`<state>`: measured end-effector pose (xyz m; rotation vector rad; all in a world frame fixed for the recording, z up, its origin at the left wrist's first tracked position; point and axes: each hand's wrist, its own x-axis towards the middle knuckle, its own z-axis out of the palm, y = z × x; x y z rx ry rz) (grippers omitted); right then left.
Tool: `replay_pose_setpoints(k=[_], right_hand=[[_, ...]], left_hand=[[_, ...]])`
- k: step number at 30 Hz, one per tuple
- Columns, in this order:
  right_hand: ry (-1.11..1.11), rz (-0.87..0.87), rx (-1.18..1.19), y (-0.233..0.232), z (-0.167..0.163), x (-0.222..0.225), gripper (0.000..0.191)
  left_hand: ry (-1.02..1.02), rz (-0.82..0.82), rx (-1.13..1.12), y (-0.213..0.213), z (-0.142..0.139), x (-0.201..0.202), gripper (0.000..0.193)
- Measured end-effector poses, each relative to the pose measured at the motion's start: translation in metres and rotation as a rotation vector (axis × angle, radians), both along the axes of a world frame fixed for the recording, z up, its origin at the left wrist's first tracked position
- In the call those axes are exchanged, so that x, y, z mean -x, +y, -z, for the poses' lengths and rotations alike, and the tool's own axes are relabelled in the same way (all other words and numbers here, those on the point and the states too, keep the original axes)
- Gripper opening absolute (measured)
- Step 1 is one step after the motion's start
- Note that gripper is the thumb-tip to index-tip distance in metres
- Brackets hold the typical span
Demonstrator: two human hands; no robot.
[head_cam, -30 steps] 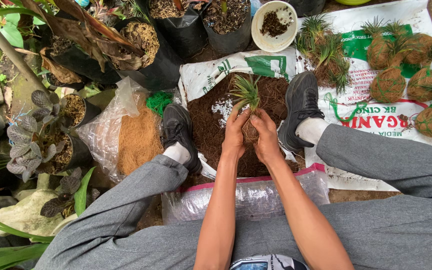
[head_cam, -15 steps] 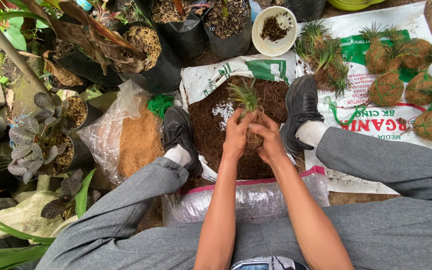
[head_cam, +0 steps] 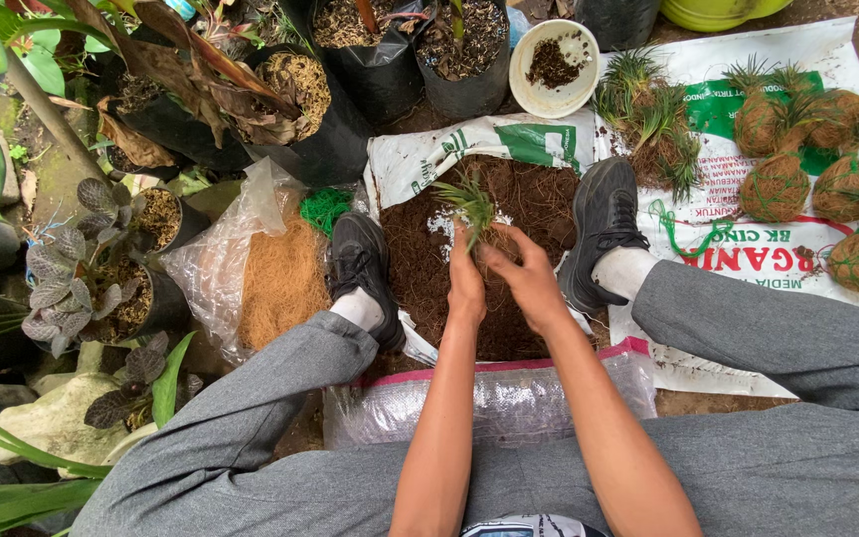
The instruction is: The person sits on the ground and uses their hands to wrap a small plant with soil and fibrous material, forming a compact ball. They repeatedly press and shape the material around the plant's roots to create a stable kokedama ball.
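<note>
Centre of frame: left hand (head_cam: 466,283) and right hand (head_cam: 529,283) cupped together, fingers curled around a small grassy seedling (head_cam: 469,204) with thin spiky green blades; its root end is hidden inside the grip. Beneath the hands, a heap of dark, crumbly soil (head_cam: 524,199) spread on an opened white sack (head_cam: 429,149). Black laced shoes flank the heap. Left of centre, fine tan coconut fibre (head_cam: 280,283) in a crinkled clear plastic bag, with a tangle of green thread (head_cam: 325,209) at its top. Upper right: round fibre-wrapped balls (head_cam: 775,187), rough brown, each tufted with grass, on a printed white sack. Top centre: white bowl (head_cam: 524,85) with dark crumbs.
</note>
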<state>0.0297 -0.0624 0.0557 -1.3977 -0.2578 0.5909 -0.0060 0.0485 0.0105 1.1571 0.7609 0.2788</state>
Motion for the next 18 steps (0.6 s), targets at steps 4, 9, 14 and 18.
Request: replay_pose_setpoints(k=[4,9,14,18], right_hand=[[0.065,0.067,-0.089,0.007,-0.002,0.005,0.052],[0.386,0.171,-0.317,0.003,0.001,0.001,0.037],[0.475,0.23,-0.446,0.001,0.011,-0.001,0.032],[0.428,0.281,-0.488,0.002,0.021,-0.001,0.029]], left_hand=[[-0.186,0.03,0.081,0.002,0.004,-0.002,0.059],[-0.255,0.155,0.164,-0.002,-0.011,0.001,0.046],[-0.302,0.151,0.336,-0.016,-0.014,-0.002,0.039],[-0.325,0.134,0.204,-0.02,-0.003,-0.006,0.039]])
